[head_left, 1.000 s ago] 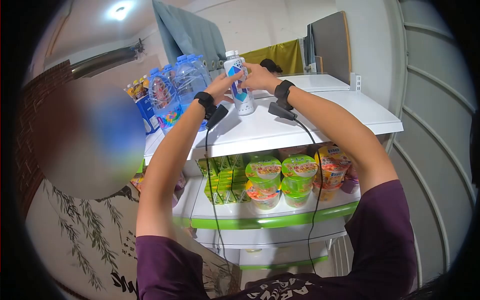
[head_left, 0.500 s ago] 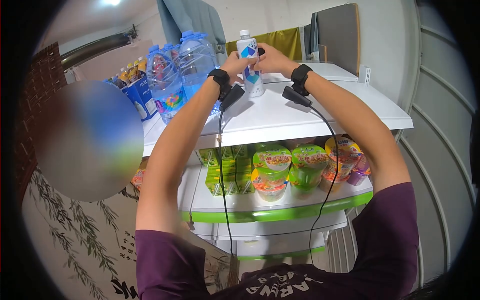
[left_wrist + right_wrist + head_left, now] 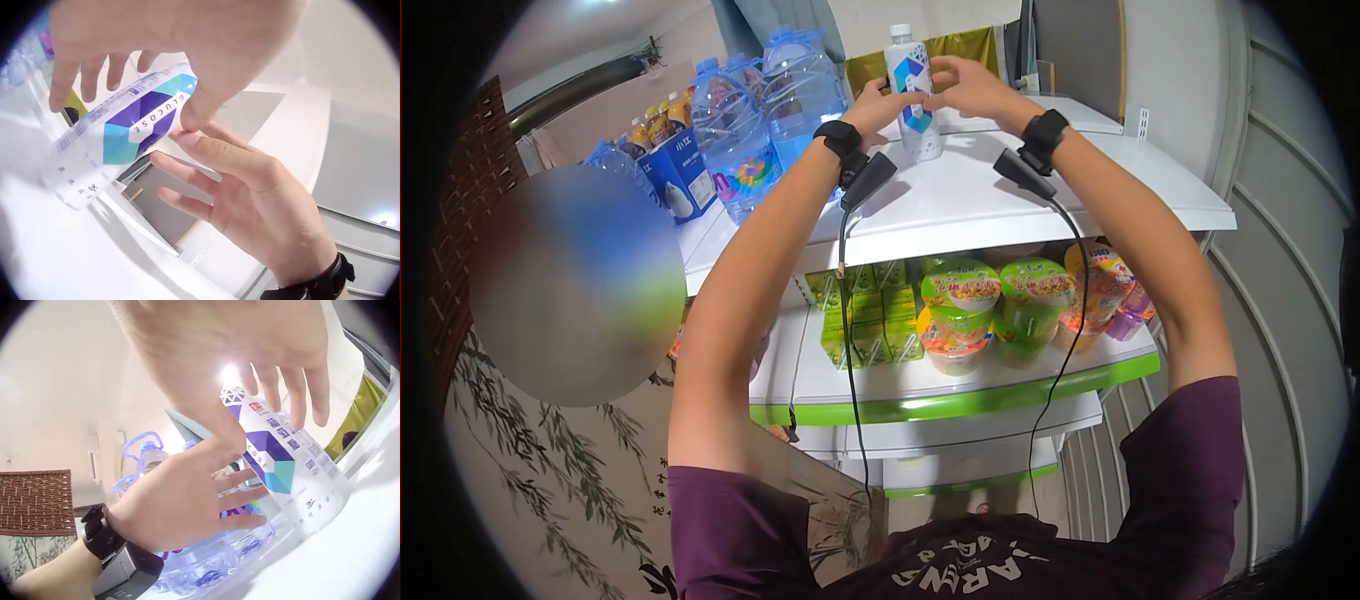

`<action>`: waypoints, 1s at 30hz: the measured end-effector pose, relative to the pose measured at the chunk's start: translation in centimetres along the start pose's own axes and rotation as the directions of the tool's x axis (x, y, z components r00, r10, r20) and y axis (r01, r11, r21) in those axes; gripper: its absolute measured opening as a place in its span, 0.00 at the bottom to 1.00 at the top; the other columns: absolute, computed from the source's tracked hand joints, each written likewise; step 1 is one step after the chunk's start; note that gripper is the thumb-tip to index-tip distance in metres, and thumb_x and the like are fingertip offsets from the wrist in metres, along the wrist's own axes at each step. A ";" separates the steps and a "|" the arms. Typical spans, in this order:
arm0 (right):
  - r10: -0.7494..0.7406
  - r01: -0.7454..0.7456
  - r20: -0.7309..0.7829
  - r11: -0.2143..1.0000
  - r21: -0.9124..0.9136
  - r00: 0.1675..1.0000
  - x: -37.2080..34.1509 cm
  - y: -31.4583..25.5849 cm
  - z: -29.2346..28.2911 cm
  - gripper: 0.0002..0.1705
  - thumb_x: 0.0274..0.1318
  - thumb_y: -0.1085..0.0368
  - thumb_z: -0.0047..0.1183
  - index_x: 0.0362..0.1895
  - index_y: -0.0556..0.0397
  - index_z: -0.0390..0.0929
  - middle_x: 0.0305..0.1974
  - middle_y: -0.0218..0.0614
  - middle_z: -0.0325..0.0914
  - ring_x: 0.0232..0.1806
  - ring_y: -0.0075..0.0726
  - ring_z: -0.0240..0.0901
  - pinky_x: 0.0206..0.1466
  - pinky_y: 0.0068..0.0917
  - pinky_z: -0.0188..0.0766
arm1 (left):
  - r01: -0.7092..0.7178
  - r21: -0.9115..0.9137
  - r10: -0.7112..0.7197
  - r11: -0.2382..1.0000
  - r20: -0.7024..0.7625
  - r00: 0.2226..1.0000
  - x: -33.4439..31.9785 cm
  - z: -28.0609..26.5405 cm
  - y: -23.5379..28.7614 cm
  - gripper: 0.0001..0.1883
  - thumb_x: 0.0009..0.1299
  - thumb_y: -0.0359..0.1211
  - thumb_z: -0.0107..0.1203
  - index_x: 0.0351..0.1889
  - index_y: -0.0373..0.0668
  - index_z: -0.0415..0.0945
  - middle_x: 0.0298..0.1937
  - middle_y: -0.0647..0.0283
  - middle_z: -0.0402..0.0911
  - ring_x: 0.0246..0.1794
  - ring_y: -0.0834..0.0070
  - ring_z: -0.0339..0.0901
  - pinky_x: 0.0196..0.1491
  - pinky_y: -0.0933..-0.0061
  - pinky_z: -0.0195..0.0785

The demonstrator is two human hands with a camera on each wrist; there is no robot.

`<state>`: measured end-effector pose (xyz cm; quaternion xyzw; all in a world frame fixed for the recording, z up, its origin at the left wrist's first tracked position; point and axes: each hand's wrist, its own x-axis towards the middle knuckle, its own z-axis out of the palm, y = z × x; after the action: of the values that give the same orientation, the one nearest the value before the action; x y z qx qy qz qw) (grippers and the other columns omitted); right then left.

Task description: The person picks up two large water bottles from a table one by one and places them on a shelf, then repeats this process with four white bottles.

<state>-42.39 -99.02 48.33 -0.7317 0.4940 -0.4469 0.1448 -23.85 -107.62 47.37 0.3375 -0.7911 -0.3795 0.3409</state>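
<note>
Glucose bottle (image 3: 914, 76) upright on the white shelf top (image 3: 1040, 195); left hand (image 3: 874, 112) and right hand (image 3: 982, 92) around it, fingers loosely spread, not grasping; contact hard to judge. Left wrist view spells GLUCOSE; right thumb (image 3: 230, 432) covers part in the right wrist view. Cap (image 3: 900, 32) clear only from the head.

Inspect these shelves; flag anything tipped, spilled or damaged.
Nothing stands out: the GLUCOSE bottle and large water bottles look upright on the white shelf, the cup noodles below sit stacked, no spill shows. Blurring hides part of the left.
</note>
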 end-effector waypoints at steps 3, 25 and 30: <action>-0.069 0.069 -0.100 0.998 0.002 0.993 -1.3 1.4 0.6 0.42 0.50 0.56 0.65 0.70 0.48 0.65 0.64 0.38 0.71 0.60 0.39 0.71 0.59 0.39 0.69 | 0.004 0.007 -0.003 1.000 -0.110 0.994 -2.5 1.1 1.1 0.57 0.59 0.49 0.66 0.75 0.34 0.39 0.69 0.43 0.61 0.71 0.49 0.59 0.66 0.42 0.58; -0.285 0.001 0.301 0.728 0.686 0.910 -28.9 0.3 13.9 0.34 0.60 0.68 0.59 0.69 0.51 0.63 0.64 0.35 0.68 0.67 0.32 0.64 0.67 0.37 0.67 | -0.167 -0.085 0.128 0.982 -0.348 0.929 -37.1 15.6 -4.4 0.33 0.69 0.28 0.59 0.72 0.45 0.60 0.71 0.61 0.62 0.68 0.67 0.66 0.64 0.65 0.66; -0.329 -0.179 0.544 0.709 0.683 0.772 -39.0 4.0 22.0 0.30 0.66 0.61 0.55 0.69 0.51 0.63 0.66 0.35 0.67 0.66 0.31 0.64 0.65 0.34 0.64 | 0.035 -0.385 -0.296 0.922 -0.648 0.702 -48.7 27.0 -9.5 0.28 0.75 0.25 0.51 0.73 0.36 0.59 0.70 0.55 0.67 0.70 0.67 0.65 0.67 0.67 0.62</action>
<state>-31.66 -72.73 13.48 -0.7466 0.1757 -0.3336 0.5481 -16.41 -63.68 12.74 0.4610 -0.4915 -0.3862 0.6299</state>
